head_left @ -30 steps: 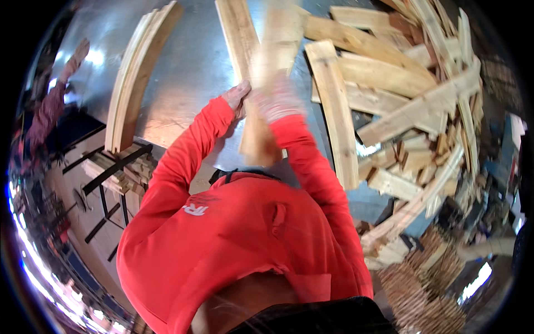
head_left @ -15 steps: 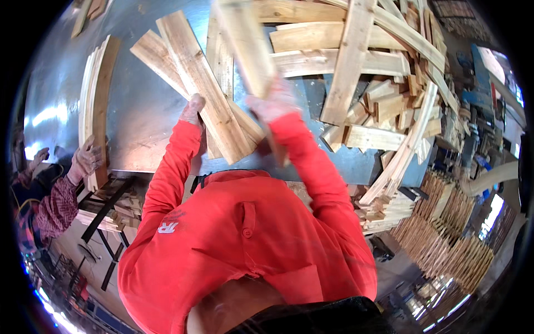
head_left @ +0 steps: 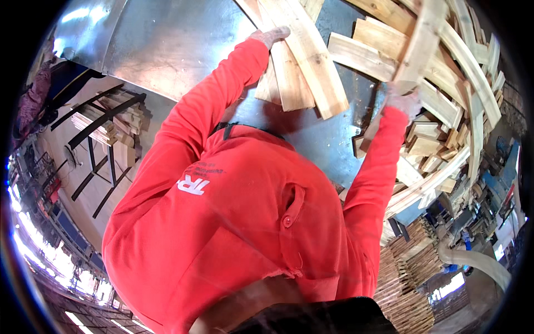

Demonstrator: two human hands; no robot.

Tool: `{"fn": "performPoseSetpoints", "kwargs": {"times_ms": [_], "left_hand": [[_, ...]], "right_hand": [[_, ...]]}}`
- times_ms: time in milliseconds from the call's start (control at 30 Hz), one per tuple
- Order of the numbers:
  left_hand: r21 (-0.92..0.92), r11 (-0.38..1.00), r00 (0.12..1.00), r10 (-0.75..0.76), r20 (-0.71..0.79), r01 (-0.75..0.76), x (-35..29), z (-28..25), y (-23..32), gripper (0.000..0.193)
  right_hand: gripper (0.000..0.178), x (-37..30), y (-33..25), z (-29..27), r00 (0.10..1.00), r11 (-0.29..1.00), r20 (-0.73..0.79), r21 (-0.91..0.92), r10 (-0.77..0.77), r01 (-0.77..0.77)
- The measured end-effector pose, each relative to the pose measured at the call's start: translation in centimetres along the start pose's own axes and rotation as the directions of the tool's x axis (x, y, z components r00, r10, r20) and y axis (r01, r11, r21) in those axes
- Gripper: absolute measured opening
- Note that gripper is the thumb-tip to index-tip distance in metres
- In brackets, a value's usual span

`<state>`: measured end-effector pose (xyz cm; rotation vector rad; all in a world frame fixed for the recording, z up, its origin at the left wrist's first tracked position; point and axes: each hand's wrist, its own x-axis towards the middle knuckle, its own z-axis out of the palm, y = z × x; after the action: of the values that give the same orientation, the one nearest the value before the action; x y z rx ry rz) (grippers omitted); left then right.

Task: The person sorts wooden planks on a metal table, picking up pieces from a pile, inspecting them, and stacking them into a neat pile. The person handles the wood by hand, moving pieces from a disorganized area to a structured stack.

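My left hand (head_left: 272, 37), in a pale glove, is closed on the left edge of a long wooden board (head_left: 310, 55). That board lies over other boards (head_left: 291, 80), fanned out on the metal table (head_left: 161, 50). To the right, my gloved right hand (head_left: 405, 102) is closed round the near end of another board (head_left: 423, 42), which slants away over the heaped boards. Some of its fingers are hidden behind the wood.
Crossed boards (head_left: 364, 58) and short offcuts (head_left: 425, 146) crowd the table's right side. Stacked strips (head_left: 409, 267) stand below at the right, near a pale hose (head_left: 475, 259). A black metal frame (head_left: 105, 119) stands at the left. Another person's sleeve (head_left: 36, 97) shows at the left rim.
My view has turned right. My right hand has let go of the blurred board it was lifting and moved right to a board on the heap. My left hand stays at the fanned boards.
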<state>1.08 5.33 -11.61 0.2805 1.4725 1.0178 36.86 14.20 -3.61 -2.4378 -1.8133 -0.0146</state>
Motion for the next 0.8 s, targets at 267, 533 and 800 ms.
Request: {"fn": "performPoseSetpoints", "kwargs": {"times_ms": [267,533,800], "left_hand": [[0.283,0.955,0.958,0.159,-0.239,-0.088,1.5,-2.3,2.3,0.053],[0.941,0.280,0.853,0.427,-0.301,0.192,-8.9,-7.5,18.2,0.072],[0.949,0.267,0.927,0.284,-0.243,0.167,-7.1,-5.9,7.0,0.121]], "right_hand": [[0.090,-7.2,-12.0,1.1,0.864,0.642,0.196,0.746,-0.464,0.175],[0.080,-15.4,-24.0,6.3,0.697,-0.023,0.403,0.856,-0.594,-0.516],[0.046,-9.6,-22.1,-3.2,0.031,0.428,0.485,0.738,-0.874,0.522]]}}
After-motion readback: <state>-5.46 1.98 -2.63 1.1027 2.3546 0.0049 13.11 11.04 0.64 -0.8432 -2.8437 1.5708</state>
